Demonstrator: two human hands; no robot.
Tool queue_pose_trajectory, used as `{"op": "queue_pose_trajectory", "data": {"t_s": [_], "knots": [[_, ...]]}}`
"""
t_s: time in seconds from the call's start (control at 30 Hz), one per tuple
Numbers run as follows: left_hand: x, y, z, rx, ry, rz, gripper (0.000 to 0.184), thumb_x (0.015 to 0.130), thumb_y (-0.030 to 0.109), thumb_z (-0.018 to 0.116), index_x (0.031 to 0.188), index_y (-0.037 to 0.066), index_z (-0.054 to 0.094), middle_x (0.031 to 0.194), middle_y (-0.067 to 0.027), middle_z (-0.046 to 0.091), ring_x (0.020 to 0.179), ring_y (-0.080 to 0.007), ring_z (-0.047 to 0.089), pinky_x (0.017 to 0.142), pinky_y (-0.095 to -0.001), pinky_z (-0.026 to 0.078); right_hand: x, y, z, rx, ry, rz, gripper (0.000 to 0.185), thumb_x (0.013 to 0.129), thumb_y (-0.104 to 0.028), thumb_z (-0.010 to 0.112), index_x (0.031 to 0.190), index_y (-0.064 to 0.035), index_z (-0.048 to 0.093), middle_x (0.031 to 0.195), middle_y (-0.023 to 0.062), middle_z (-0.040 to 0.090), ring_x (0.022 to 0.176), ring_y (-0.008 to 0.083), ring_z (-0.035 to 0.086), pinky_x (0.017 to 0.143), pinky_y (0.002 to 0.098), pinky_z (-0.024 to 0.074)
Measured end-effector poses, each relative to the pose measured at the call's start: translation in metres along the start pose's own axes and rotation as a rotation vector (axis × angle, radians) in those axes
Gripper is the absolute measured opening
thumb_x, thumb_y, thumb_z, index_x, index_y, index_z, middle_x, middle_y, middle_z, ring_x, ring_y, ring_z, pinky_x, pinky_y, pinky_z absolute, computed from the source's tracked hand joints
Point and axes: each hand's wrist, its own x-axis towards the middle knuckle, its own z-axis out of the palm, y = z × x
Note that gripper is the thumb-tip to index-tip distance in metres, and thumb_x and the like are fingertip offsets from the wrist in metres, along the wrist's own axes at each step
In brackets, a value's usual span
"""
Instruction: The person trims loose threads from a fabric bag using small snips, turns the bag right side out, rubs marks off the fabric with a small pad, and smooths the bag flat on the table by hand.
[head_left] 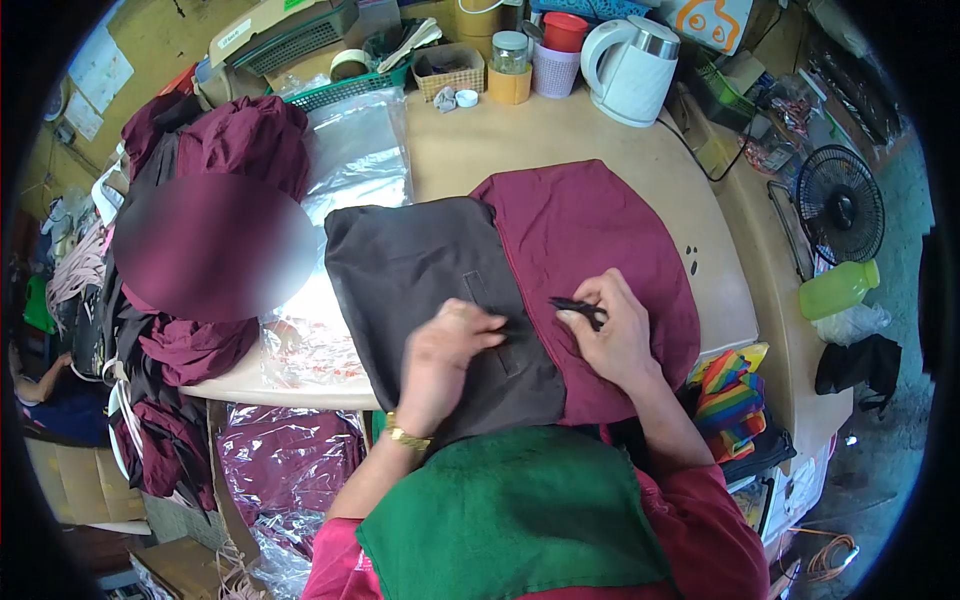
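Observation:
A folded garment, part dark grey (410,260) and part maroon (600,220), lies flat before me on the table. My right hand (615,330) is over the maroon part, closed on a small black tool (578,308) that points left; its exact kind is hard to make out. Over the grey part is my left hand (445,355), slightly blurred, beside a stitched rectangular slot (475,288). Its thumb and fingers reach towards the right, and whether they pinch any fabric cannot be made out.
Maroon and grey garments (240,140) are heaped at the left, beside clear plastic bags (360,150). Along the back stand a white kettle (632,72), a jar (510,52) and baskets (448,72). A black fan (840,205) and a green bottle (838,290) are at the right.

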Motion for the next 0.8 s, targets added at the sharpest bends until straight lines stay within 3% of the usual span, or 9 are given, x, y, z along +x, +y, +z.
{"op": "queue_pose_trajectory", "data": {"t_s": [0.03,0.07,0.13,0.17,0.23,0.33,0.37,0.43,0.8], "knots": [[0.002,0.004,-0.026,-0.584,-0.086,-0.054,0.053,0.107,0.037,0.042,0.063,0.01,0.05,0.083,-0.0089,0.054,0.095,-0.0235,0.062,0.083,-0.033,0.054,0.003,0.001,-0.002,0.003,-0.001,-0.006,0.026,0.078,-0.014,0.081,0.092,-0.0065,0.061,0.087,0.0073,0.058,0.066,0.0245,0.064,0.062,0.0347,0.0518],[0.001,0.006,-0.04,-0.708,-0.202,0.117,0.057,0.108,0.043,0.037,0.059,0.014,0.04,0.085,-0.0097,0.052,0.093,-0.0241,0.059,0.081,-0.0349,0.052,0.004,0.002,-0.003,-0.053,0.025,-0.01,0.027,0.078,-0.014,0.081,0.095,-0.0061,0.061,0.088,0.0081,0.059,0.069,0.0246,0.065,0.064,0.0354,0.0523],[-0.014,0.045,-0.036,-0.311,-0.039,0.366,0.045,0.103,0.047,0.048,0.078,0.01,0.049,0.092,-0.008,0.05,0.093,-0.0247,0.055,0.086,-0.0346,0.045,0.003,0.012,-0.003,-0.05,-0.04,0.011,0.029,0.079,-0.015,0.08,0.1,-0.006,0.062,0.092,0.009,0.062,0.075,0.0249,0.068,0.066,0.037,0.0529],[-0.02,0.058,-0.038,-0.056,-0.028,0.567,0.038,0.101,0.042,0.054,0.086,0.007,0.05,0.09,-0.0067,0.051,0.088,-0.0231,0.055,0.078,-0.0344,0.045,0.001,0.018,0.001,-0.05,-0.048,0.011,0.029,0.079,-0.015,0.08,0.1,-0.006,0.062,0.092,0.009,0.062,0.075,0.0249,0.068,0.066,0.037,0.0529],[-0.05,0.095,-0.022,0.418,0.248,0.855,0.033,0.1,0.035,0.055,0.087,0.005,0.053,0.085,-0.0078,0.052,0.084,-0.0249,0.055,0.074,-0.0392,0.045,-0.003,0.03,0.012,-0.053,-0.124,0.04,0.027,0.08,-0.014,0.079,0.1,-0.0069,0.062,0.092,0.0082,0.064,0.076,0.0266,0.068,0.066,0.037,0.0529],[-0.08,0.14,-0.014,0.544,0.199,1.542,0.037,0.103,0.033,0.048,0.093,-0.001,0.061,0.094,-0.0121,0.053,0.094,-0.0302,0.053,0.088,-0.0484,0.047,-0.004,0.034,0.018,-0.073,-0.093,-0.04,0.02,0.081,-0.007,0.075,0.097,-0.0051,0.063,0.087,0.0093,0.064,0.073,0.0253,0.067,0.064,0.035,0.0516],[-0.083,0.156,-0.005,0.353,0.169,1.714,0.042,0.103,0.036,0.049,0.093,-0.002,0.062,0.092,-0.0123,0.053,0.094,-0.0305,0.053,0.087,-0.0492,0.047,-0.004,0.035,0.018,-0.077,-0.082,-0.06,0.017,0.082,-0.003,0.074,0.095,-0.0027,0.063,0.084,0.0107,0.063,0.069,0.0223,0.066,0.062,0.0326,0.0502],[-0.095,0.184,0.003,0.637,0.204,1.721,0.023,0.106,0.029,0.051,0.108,0.012,0.065,0.102,-0.0133,0.071,0.103,-0.0301,0.068,0.087,-0.054,0.057,-0.005,0.036,0.019,-0.078,-0.084,-0.043,0.017,0.082,-0.005,0.074,0.094,-0.0044,0.064,0.084,0.0098,0.064,0.072,0.0252,0.067,0.062,0.0347,0.0513],[-0.111,0.195,0.003,0.575,0.118,1.759,0.024,0.104,0.026,0.049,0.102,0.009,0.065,0.099,-0.0128,0.066,0.096,-0.0298,0.065,0.083,-0.0493,0.055,-0.003,0.035,0.022,-0.079,-0.102,-0.035,0.015,0.081,-0.001,0.073,0.092,-0.0048,0.064,0.084,0.0101,0.066,0.071,0.0259,0.068,0.062,0.0355,0.0516]]}}
